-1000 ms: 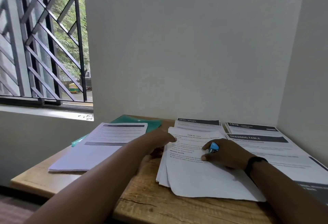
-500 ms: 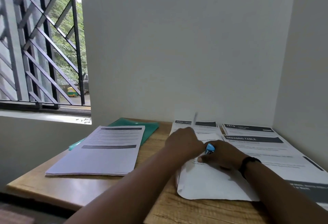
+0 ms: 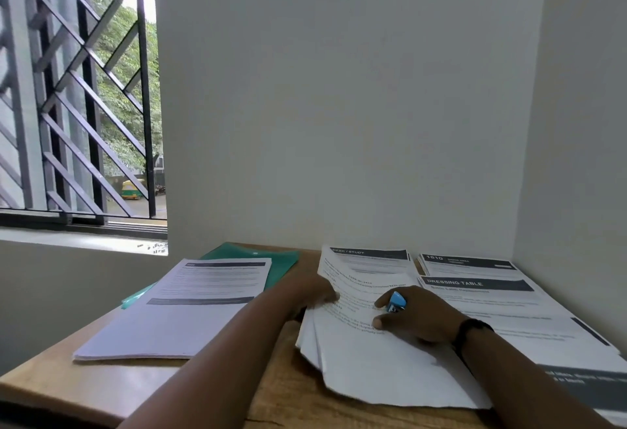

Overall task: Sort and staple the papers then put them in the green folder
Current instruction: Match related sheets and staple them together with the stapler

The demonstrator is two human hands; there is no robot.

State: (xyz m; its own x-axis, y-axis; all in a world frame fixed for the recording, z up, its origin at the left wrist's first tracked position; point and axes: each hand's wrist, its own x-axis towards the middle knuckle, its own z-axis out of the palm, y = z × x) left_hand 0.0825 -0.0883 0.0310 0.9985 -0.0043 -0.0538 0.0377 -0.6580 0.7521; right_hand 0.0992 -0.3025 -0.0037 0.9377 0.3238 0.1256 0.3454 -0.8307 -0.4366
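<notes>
A loose set of white printed sheets [image 3: 366,360] lies in the middle of the wooden table. My left hand [image 3: 308,296] grips its left edge, fingers under the top sheets. My right hand [image 3: 417,318] rests on top of the set and holds a small blue stapler [image 3: 396,302] between its fingers. The green folder [image 3: 281,259] lies at the back left, mostly under a thick stack of papers [image 3: 183,309]. A "Desk / Study" sheet [image 3: 369,257] lies behind the set.
More paper stacks cover the right side: a "1610" sheet [image 3: 468,264] and a "Dressing Table" sheet [image 3: 502,303]. White walls close the back and right. A barred window [image 3: 78,96] is at the left. The wooden table's front edge [image 3: 271,405] is near me.
My left hand has drawn back from the top of the set to its left edge. The sheets, which were folded over half a second ago, lie spread flat again. My right hand stays put.
</notes>
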